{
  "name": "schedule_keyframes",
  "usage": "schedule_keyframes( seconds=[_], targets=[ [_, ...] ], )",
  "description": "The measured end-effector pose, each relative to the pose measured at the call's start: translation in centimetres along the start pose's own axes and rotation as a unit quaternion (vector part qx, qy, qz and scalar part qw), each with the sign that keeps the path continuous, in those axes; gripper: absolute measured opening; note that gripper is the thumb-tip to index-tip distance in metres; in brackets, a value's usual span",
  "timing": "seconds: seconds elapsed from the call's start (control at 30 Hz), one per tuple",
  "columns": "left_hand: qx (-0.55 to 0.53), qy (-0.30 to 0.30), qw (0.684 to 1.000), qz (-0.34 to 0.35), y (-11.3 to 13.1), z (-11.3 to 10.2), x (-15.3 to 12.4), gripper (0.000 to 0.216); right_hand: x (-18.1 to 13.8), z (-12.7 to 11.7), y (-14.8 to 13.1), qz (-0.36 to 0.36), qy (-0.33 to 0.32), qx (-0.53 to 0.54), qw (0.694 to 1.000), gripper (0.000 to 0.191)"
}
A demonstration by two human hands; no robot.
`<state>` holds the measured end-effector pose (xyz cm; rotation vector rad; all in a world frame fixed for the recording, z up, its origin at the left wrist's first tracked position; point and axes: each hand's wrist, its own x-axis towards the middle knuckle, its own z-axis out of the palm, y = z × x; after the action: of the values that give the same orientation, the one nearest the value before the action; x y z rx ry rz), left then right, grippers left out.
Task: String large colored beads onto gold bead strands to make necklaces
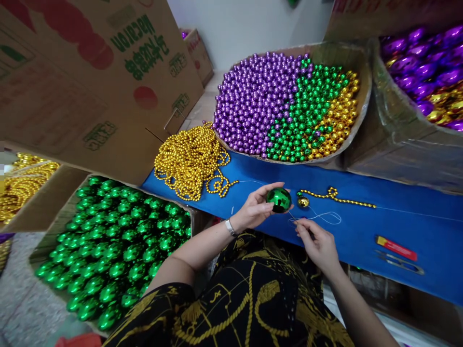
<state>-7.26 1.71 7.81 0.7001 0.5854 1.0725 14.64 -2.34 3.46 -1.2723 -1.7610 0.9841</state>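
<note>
My left hand (255,207) is closed around a shiny green ball (279,200) just above the near edge of the blue table (361,231). My right hand (316,243) sits just below and right of it, fingers pinched on a thin white thread or needle (293,219) that points at the ball. The thread loops (325,218) across the blue surface. Right of the ball lies a gold ball (303,201) joined to a short strand of small gold beads (340,198). A watch is on my left wrist.
A box of green balls (119,241) stands at lower left. A pile of gold bead strands (190,159) lies on the table. Behind it is a tray of purple, green and gold beads (285,106). A box of purple and gold balls (427,72) is at right; a red tool (396,248) near the edge.
</note>
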Motion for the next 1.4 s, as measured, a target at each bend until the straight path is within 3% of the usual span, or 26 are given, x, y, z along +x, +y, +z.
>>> schedule_keyframes(
  seconds=[0.1,0.4,0.53,0.67,0.8,1.0,1.2,1.33,1.4],
  targets=[
    [0.010,0.012,1.000,0.008,0.1,-0.1,0.0,0.066,0.1,-0.2,-0.2,-0.037,0.019,-0.053,0.998,0.020],
    [0.075,-0.020,0.993,0.084,0.0,0.5,0.1,0.061,0.0,0.1,0.3,-0.038,0.022,-0.056,0.997,0.018],
    [0.125,0.025,0.984,0.126,0.7,-0.3,0.6,0.058,0.1,-0.9,0.6,-0.070,0.022,-0.107,0.992,0.020],
    [0.293,0.102,0.921,0.234,2.1,-2.1,1.0,0.065,0.4,-2.9,-0.1,-0.129,0.058,-0.206,0.968,0.020],
    [0.424,0.089,0.866,0.249,2.5,-2.9,0.8,0.061,0.9,-4.1,-1.7,-0.189,0.056,-0.238,0.951,0.025],
    [0.488,0.076,0.826,0.270,2.7,-2.8,0.4,0.060,1.4,-4.8,-2.4,-0.225,0.046,-0.302,0.925,0.027],
    [0.656,-0.035,0.706,0.265,3.0,-2.6,0.4,0.046,2.4,-5.7,-4.4,-0.287,0.021,-0.484,0.826,0.031],
    [0.692,-0.014,0.652,0.310,2.5,-2.1,0.6,0.047,3.6,-5.5,-5.5,-0.315,-0.002,-0.510,0.800,0.032],
    [0.720,-0.038,0.620,0.309,2.3,-2.0,0.7,0.045,3.9,-5.5,-5.9,-0.315,0.015,-0.546,0.776,0.027]
  ],
)
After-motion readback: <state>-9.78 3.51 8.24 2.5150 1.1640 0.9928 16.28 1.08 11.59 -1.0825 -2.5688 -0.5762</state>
